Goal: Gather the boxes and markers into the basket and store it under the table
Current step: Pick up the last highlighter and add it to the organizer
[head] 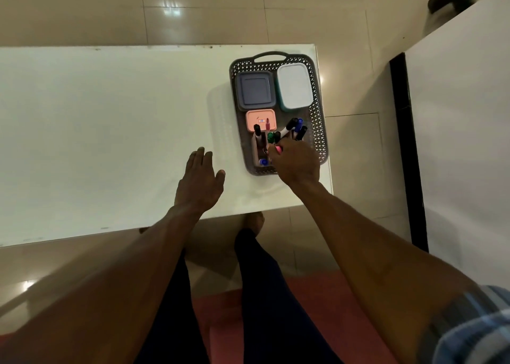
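A grey perforated basket with a handle stands at the right end of the white table. Inside lie a grey box, a white box with a teal base and a small pink box. Several markers stand bunched in the near part of the basket. My right hand reaches into that part, its fingers closed around the bundle of markers. My left hand rests flat on the table left of the basket, fingers apart, holding nothing.
The table's near edge runs just past my wrists, and its right edge lies close beside the basket. Tiled floor surrounds it. A white panel with a dark edge stands at the right. My legs and a red mat are below.
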